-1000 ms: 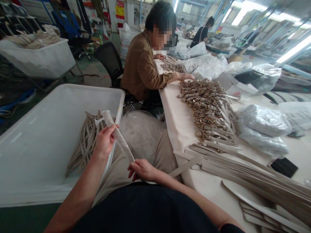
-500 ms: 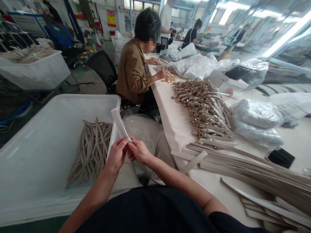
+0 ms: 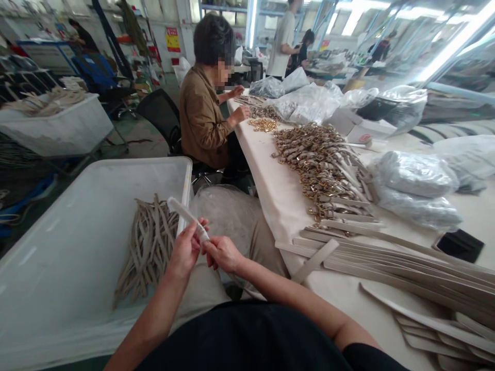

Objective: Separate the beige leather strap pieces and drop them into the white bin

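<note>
Left hand and right hand both pinch the pale strip, which slants up over the near edge of the white bin, left of the surface.

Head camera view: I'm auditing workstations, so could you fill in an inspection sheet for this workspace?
Surface: pale table at the right, heavily loaded.
Job's things: pale strip in the hands; loose strips in the white bin.
Clutter: pile of straps with metal fittings, long flat strips, plastic-wrapped bundles, black flat item.
Grippers: bare hands; left hand and right hand close together, both gripping the strip.
Cables: nothing seen near the hands.
Surroundings: seated co-worker at the table's far end; others beyond.
</note>
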{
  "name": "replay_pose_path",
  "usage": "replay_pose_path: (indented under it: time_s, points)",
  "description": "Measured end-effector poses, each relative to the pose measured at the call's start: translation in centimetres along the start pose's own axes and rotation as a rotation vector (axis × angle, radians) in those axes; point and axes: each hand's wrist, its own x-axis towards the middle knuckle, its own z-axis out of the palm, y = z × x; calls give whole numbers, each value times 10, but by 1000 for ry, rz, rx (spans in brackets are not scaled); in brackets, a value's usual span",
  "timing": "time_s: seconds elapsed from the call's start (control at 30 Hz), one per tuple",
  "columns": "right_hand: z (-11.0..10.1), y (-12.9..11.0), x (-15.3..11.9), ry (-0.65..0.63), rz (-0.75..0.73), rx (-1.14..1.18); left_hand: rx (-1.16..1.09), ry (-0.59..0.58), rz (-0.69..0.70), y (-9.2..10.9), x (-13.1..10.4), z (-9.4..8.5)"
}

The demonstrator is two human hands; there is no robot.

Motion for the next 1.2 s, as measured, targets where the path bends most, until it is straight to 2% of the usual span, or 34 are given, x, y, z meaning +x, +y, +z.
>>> replay_pose_path:
  time_s: [0.1,0.2,0.27,0.33,0.43,0.53,0.7,0.77,0.87,0.93,1.1,1.2]
  points:
    - [-1,4,-5,-89,65,25,-33,44,137,20,12,-2]
    - [-1,-1,-5,-140,-14,112,-15,24,113,29,18,2]
    - [-1,-8,0,-103,-42,142,5,-3,70,25,13,5]
    - [-2,-14,6,-17,-10,113,42,-37,52,13,4,7]
    - [-5,-19,11,94,-8,42,127,-135,-15,-4,-11,7]
    - [-5,-16,8,103,-43,22,167,-188,-43,-7,-12,6]
    - [-2,-8,1,68,56,96,33,-13,194,6,8,8]
    - [-3,-10,2,88,40,94,46,-6,170,2,8,8]
    - [-7,-14,4,127,-12,58,117,-96,20,-10,-1,7]
    - [-9,-14,3,129,-21,51,141,-134,-23,-12,-4,6]
    - [-5,-7,0,83,10,65,12,-14,110,3,10,8]
    - [-6,-6,3,106,-32,48,43,-23,48,-3,7,7]
